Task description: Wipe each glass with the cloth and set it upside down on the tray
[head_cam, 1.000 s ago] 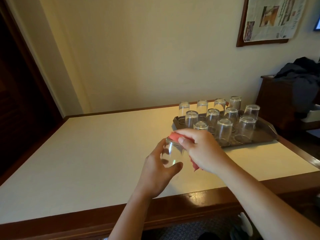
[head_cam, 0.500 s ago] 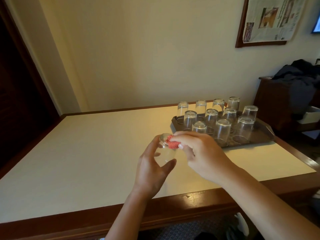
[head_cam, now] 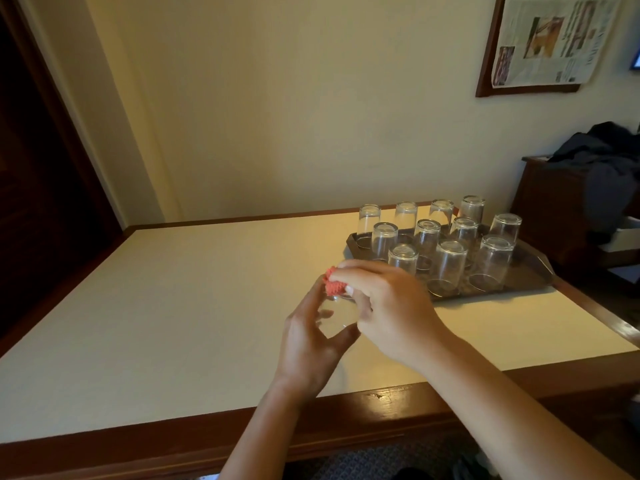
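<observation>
A cream tabletop [head_cam: 173, 306] with dark wood edging meets a pale wall. Above it, the left hand [head_cam: 311, 337] grips a clear glass [head_cam: 334, 315] while the right hand [head_cam: 391, 310] pinches a red cloth [head_cam: 333, 285] against its top, near the tray [head_cam: 533, 275] of upturned glasses.

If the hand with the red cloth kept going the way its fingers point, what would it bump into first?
The right hand points left, pressing the red cloth onto the held glass, so it meets that glass first, then probably the left hand behind it.
</observation>
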The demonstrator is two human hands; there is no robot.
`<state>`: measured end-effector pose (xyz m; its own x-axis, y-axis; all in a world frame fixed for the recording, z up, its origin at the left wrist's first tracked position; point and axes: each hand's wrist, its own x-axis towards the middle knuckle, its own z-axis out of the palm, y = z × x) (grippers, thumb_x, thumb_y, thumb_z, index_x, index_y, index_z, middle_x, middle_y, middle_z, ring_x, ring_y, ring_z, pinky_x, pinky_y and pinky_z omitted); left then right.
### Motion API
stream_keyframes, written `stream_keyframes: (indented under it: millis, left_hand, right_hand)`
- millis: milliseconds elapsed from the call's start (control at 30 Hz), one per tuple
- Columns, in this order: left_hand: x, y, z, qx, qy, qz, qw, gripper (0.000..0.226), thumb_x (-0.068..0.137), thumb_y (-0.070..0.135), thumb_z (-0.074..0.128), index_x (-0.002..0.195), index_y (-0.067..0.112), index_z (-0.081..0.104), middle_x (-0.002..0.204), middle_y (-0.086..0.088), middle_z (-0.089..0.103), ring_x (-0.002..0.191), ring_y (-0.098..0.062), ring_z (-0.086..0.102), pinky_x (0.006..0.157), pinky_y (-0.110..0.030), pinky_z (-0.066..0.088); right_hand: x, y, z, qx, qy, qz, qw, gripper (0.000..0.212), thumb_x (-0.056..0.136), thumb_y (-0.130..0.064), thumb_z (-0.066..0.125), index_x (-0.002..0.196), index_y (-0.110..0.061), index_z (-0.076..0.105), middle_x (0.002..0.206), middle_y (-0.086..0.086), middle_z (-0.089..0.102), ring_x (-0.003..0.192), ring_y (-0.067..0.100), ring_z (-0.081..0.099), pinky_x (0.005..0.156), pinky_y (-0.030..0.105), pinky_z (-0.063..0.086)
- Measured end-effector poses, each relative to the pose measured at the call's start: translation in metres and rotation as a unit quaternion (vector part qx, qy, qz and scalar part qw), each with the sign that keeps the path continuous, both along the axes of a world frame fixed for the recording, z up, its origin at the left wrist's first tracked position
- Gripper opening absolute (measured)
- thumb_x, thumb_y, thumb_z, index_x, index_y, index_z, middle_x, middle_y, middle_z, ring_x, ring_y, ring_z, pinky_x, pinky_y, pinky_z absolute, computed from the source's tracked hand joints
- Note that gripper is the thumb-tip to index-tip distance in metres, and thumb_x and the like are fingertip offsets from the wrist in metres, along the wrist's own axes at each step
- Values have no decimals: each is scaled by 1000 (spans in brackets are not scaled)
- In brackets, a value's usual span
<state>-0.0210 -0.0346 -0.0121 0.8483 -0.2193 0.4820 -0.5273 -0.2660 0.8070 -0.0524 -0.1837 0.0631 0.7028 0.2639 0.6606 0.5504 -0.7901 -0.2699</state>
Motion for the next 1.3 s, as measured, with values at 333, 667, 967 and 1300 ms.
stream_keyframes:
  millis: [333, 667, 967, 1300]
  left_hand:
    - [3, 4, 0, 24, -19, 12, 999, 71, 85, 19, 86, 144, 40, 52, 125, 25, 65, 113, -7, 62, 97, -17, 48]
    - [-2, 4, 4, 10, -12, 4, 1000, 66, 86, 18, 85, 135, 48, 53, 122, 26, 66, 109, -5, 62, 95, -17, 49]
    - [-4, 1, 5, 9, -9, 1, 1000, 61, 86, 16, 85, 135, 39, 56, 120, 24, 67, 110, -7, 63, 94, -19, 49]
    - [-4, 9, 7, 15, -24, 10, 1000, 65, 84, 21, 84, 130, 55, 52, 119, 25, 67, 112, -6, 63, 98, -21, 49]
  right_hand:
    - [-6, -9, -10, 27, 12, 3, 1000, 43, 81, 13, 62, 113, -13, 73, 116, -1, 70, 88, 3, 58, 74, 3, 41]
    - [-8, -18, -5, 8, 7, 35, 999, 43, 78, 17, 62, 108, -11, 73, 109, 0, 71, 84, 3, 58, 71, 7, 45]
    - [-12, -13, -2, 15, 14, 30, 999, 38, 80, 14, 60, 105, -12, 73, 105, -3, 71, 79, 0, 56, 69, 6, 42]
    - [-17, -14, 4, 5, 49, 41, 998, 38, 82, 13, 63, 105, -15, 74, 106, -4, 72, 81, -2, 60, 66, 8, 45]
